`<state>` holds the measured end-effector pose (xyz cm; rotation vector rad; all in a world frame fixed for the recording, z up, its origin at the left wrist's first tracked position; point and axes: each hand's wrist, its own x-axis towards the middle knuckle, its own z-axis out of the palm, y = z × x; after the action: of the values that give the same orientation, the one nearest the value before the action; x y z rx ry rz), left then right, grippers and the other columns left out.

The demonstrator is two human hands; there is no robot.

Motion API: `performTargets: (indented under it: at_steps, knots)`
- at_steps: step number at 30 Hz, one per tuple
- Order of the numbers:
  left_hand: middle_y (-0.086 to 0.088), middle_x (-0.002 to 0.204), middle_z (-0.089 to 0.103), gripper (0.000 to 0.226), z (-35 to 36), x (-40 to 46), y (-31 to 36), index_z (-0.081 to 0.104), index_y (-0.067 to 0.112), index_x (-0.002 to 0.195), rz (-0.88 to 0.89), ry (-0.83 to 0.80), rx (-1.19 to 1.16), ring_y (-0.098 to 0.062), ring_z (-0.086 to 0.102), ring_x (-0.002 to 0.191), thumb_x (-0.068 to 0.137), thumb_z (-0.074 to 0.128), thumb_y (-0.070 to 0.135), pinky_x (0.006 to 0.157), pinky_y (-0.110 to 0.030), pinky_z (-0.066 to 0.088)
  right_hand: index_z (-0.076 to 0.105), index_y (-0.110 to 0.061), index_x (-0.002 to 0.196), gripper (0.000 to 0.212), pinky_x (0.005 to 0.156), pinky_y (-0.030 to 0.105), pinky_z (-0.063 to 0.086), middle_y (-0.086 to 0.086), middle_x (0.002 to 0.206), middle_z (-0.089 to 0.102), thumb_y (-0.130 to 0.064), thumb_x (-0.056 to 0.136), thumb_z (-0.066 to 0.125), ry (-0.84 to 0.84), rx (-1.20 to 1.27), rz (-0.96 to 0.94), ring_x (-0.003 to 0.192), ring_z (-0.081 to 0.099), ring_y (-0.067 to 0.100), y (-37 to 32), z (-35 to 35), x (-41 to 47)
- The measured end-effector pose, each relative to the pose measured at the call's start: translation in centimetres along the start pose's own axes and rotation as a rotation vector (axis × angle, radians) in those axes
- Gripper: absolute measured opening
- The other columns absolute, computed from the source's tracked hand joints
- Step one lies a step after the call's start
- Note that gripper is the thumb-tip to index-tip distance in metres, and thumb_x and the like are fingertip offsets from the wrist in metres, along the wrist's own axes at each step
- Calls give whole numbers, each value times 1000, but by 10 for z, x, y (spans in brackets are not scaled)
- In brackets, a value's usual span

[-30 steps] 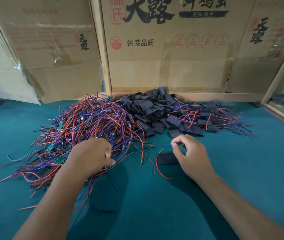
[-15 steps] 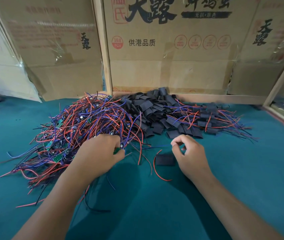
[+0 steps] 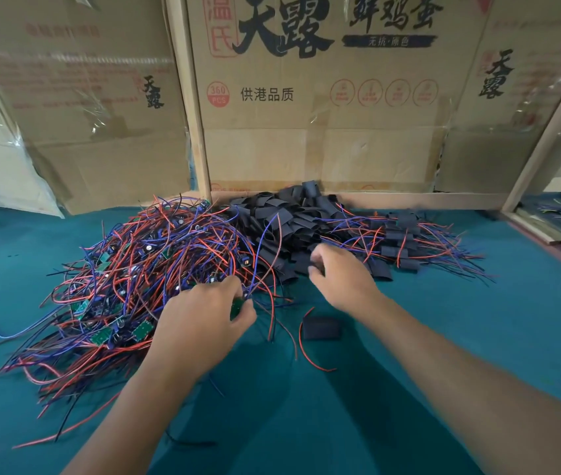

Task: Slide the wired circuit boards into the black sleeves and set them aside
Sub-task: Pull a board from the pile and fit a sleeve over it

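**Both hands fetching: a board in the left, a fresh sleeve under the right**

The left hand (image 3: 203,320) pinches a small green circuit board (image 3: 237,308) between thumb and fingers at the near edge of the heap of wired boards (image 3: 142,269), which I take as the landmark here. A second ago this hand was a fist buried in the near side of the heap; it has since come up with the board showing, wires still trailing into the tangle.

The right hand (image 3: 340,279) has left the spot just right of the heap and reached back to the pile of black sleeves (image 3: 292,221) behind and right of it. Its fingers are curled at the pile's near edge around something dark, probably a sleeve; I cannot tell for certain that it is gripped.

One sleeved board (image 3: 322,328), red wire curling out, lies alone on the green tabletop (image 3: 477,337) just right of the heap, released. More finished ones (image 3: 399,241) lie far right of the heap.

So one unit looks done, and the next pairing is starting.
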<state>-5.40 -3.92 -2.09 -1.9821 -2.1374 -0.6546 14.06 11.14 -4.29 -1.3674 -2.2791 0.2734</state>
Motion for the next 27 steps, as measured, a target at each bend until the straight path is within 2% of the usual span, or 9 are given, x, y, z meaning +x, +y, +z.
performTargets:
  at_steps: [2, 4, 7, 10, 16, 19, 21, 23, 27]
  knots:
    - [3, 57, 52, 22, 0, -1, 1, 49, 28, 81, 3, 12, -15, -20, 54, 53, 93, 52, 46, 48, -30, 30, 54, -12, 121, 35, 88, 40, 48, 7, 120, 59, -37, 97, 58, -130, -155, 24, 113, 55, 28, -3, 3, 25]
    - [2, 57, 51, 22, 1, -1, 1, 49, 27, 81, 6, 25, -38, -22, 55, 55, 93, 52, 46, 50, -32, 29, 52, -9, 125, 43, 88, 42, 47, 9, 122, 56, -41, 96, 59, -164, -306, 4, 117, 52, 30, -4, 12, 37]
    - [3, 55, 48, 23, 2, -1, 1, 50, 26, 81, 11, 30, -56, -23, 53, 54, 93, 51, 45, 49, -33, 27, 54, -9, 120, 30, 80, 39, 46, 10, 118, 56, -27, 97, 60, -111, -438, -41, 114, 54, 32, -5, 23, 41]
    - [3, 54, 47, 23, 4, -2, 2, 47, 26, 80, 27, 45, -60, -22, 52, 52, 94, 51, 44, 47, -33, 27, 59, -9, 113, 18, 75, 38, 46, 10, 112, 60, -17, 99, 51, -69, -439, -44, 107, 60, 34, -3, 21, 35]
    - [6, 50, 40, 21, 2, -3, 5, 43, 26, 82, 44, 84, -108, -21, 45, 48, 93, 51, 41, 47, -32, 24, 53, -13, 90, 17, 62, 36, 38, 3, 81, 59, -20, 101, 43, 168, -105, -30, 78, 58, 32, -1, -9, -10]
    - [7, 50, 39, 18, 1, -4, 8, 47, 24, 84, 58, 104, -156, -21, 45, 49, 93, 51, 39, 48, -33, 26, 54, -14, 88, 16, 63, 40, 45, 4, 62, 59, -19, 100, 45, 228, 156, -9, 68, 61, 31, -2, -18, -41]
    - [5, 51, 42, 18, -1, -5, 10, 50, 23, 85, 64, 117, -183, -23, 47, 49, 94, 52, 38, 49, -34, 31, 56, -18, 86, 17, 64, 33, 48, 3, 57, 62, -18, 100, 46, 253, 299, 21, 63, 64, 17, 0, -18, -61]
    - [4, 51, 46, 18, -2, -5, 10, 49, 23, 85, 68, 132, -199, -24, 50, 50, 94, 53, 37, 51, -35, 37, 57, -24, 85, 19, 55, 19, 45, -4, 58, 65, -18, 101, 47, 288, 427, 73, 59, 64, 3, 4, -15, -77]
    - [2, 50, 47, 18, -1, -4, 9, 54, 21, 81, 68, 182, -350, -15, 43, 45, 95, 58, 31, 51, -33, 40, 58, -29, 84, 19, 52, 39, 54, -6, 69, 71, -31, 97, 45, 322, 634, 178, 54, 67, 13, 16, -15, -87]
